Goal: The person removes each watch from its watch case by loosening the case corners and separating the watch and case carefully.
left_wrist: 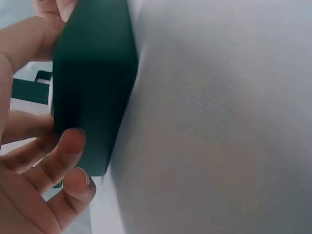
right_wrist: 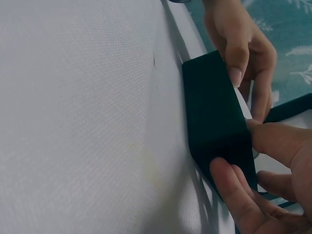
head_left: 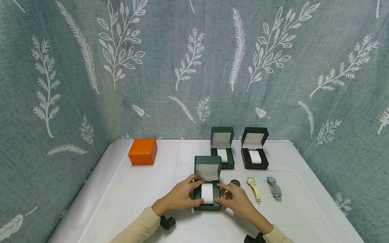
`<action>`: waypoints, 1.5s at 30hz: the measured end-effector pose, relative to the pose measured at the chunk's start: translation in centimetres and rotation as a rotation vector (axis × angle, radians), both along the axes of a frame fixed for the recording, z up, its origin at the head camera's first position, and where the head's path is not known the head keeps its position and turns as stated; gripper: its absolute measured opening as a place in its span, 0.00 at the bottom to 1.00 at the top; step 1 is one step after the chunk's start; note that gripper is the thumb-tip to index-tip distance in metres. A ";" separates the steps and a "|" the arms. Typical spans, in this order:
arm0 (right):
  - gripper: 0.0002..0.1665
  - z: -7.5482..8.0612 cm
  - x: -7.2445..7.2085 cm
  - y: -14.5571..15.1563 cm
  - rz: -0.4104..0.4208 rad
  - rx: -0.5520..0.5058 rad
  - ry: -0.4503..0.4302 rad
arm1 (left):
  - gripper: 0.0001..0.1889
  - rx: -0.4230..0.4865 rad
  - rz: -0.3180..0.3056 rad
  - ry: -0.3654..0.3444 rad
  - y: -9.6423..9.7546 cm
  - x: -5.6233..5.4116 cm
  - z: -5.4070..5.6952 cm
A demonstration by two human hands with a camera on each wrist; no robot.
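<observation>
An open green watch box (head_left: 207,208) stands on the table in front of me, its lid raised at the back. Inside it sits a white cushion (head_left: 207,193). My left hand (head_left: 183,194) grips the left side, thumb at the front rim and fingers along the wall. From the other side my right hand (head_left: 235,199) holds the box, its thumb at the front right corner. The left wrist view shows the box's green wall (left_wrist: 92,87) with fingertips pressed to it. In the right wrist view both hands are on the box (right_wrist: 214,102).
Behind stand another open green box (head_left: 228,166) and an open black box (head_left: 256,166), both with white cushions. A closed orange box (head_left: 143,152) is at the back left. To the right lie a dark watch (head_left: 235,182), a gold watch (head_left: 254,189) and a blue-strapped watch (head_left: 274,187).
</observation>
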State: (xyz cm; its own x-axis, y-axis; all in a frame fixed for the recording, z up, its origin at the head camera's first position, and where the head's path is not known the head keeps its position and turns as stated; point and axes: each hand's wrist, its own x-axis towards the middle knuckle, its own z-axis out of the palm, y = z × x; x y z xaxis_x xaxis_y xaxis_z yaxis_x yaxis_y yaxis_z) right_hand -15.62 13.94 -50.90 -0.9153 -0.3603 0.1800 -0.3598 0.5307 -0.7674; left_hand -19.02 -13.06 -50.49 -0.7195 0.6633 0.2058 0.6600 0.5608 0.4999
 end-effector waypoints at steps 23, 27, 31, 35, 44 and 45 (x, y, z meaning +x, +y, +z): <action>0.54 -0.3 0.8 0.2 0.046 -0.050 -0.080 | 0.58 0.080 0.067 -0.252 -3.0 -0.6 -0.7; 0.55 -0.2 0.7 0.1 0.054 -0.045 -0.094 | 0.61 0.048 0.057 -0.234 -2.9 -0.8 -0.7; 0.54 -0.3 0.6 -0.1 0.051 -0.032 -0.072 | 0.60 0.071 0.053 -0.227 -3.0 -0.9 -0.7; 0.53 -0.2 0.3 -0.6 0.062 -0.020 -0.038 | 0.60 0.095 0.055 -0.222 -3.5 -0.8 -0.6; 0.51 1.8 -2.0 -2.5 0.073 -0.007 0.022 | 0.59 0.128 0.108 -0.187 -5.5 -2.0 1.4; 0.51 2.0 -2.5 -2.8 0.075 -0.006 0.023 | 0.59 0.123 0.110 -0.176 -5.8 -2.4 1.6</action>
State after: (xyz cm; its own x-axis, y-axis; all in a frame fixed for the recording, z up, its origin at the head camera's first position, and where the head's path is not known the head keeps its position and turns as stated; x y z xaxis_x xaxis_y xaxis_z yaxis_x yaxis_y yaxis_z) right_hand -18.07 11.19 -48.87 -0.8814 -0.4264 0.2030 -0.4160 0.4975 -0.7612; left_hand -21.41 -18.87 -48.87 -0.8181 0.5564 0.1455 0.4950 0.5525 0.6706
